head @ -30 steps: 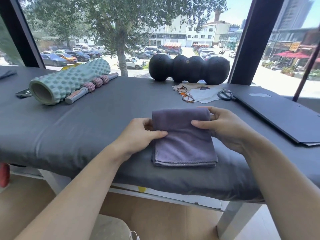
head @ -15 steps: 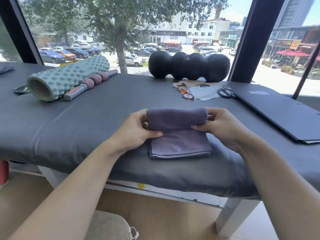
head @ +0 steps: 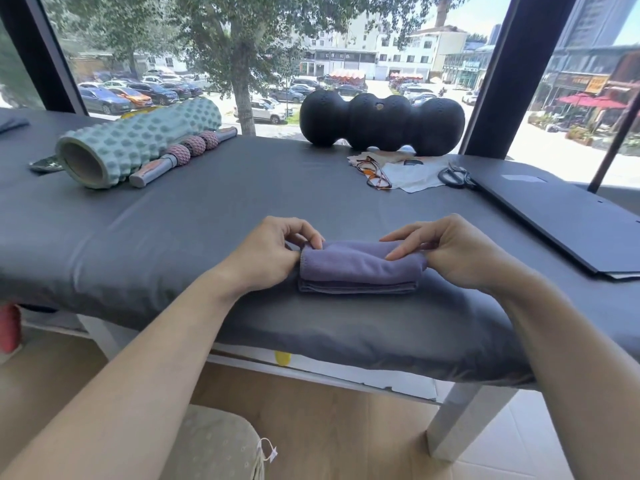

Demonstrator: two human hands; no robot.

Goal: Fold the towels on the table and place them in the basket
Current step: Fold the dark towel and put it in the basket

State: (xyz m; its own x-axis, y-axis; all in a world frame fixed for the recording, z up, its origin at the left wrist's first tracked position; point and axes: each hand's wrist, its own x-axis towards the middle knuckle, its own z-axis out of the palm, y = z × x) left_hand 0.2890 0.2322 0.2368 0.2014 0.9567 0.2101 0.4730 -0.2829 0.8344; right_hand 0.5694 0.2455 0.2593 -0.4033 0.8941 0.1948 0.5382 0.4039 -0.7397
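Towel [head: 360, 268], purple, now folded over toward the person into a narrower bundle, lies between left hand [head: 268, 252] and right hand [head: 446, 252], whose fingertips pinch its far corners; basket placement presumably follows.

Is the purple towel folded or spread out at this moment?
Folded. The purple towel lies as a compact stack of layers near the table edge, left hand and right hand pinching its ends.

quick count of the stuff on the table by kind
towels: 1, purple towel
massage gear: 3, foam roller, roller stick, black peanut roller
glasses: 1
scissors: 1
cloth: 1
black board: 1
total: 8
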